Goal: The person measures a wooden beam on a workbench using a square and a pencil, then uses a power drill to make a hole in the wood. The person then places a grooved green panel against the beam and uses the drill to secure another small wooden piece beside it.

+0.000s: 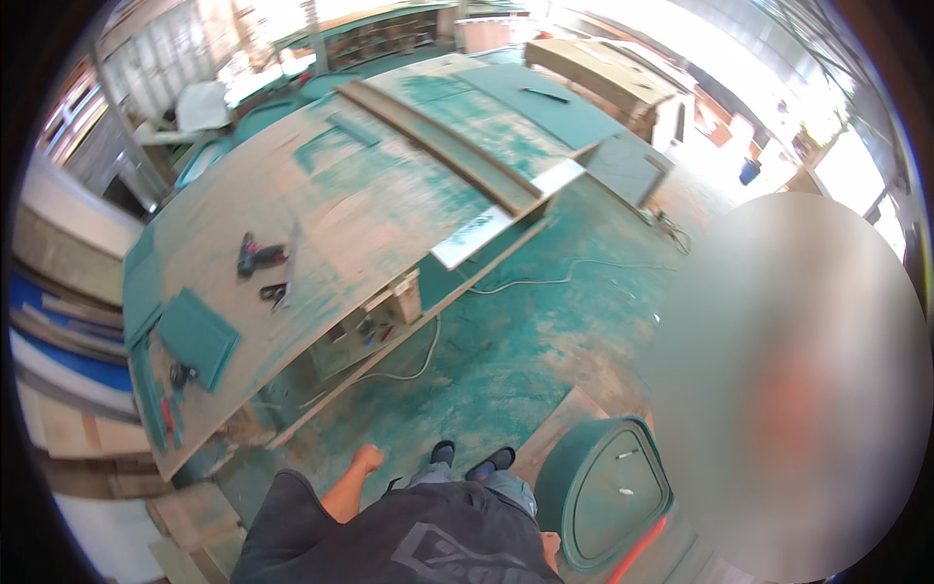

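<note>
White pieces (pixel 626 492) atop green box (pixel 592 516)

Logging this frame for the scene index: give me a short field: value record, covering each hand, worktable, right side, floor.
left hand: hangs at the side, nothing visible in it; nearest to the worktable
right hand: only partly visible, beside the green D-shaped piece; contact and grip unclear
on worktable: cordless drill, black-handled tool, green panel, long wooden channel
right side: two small white items on the D-shaped piece; red strip by its lower edge
floor: green patches, pale cord
</note>
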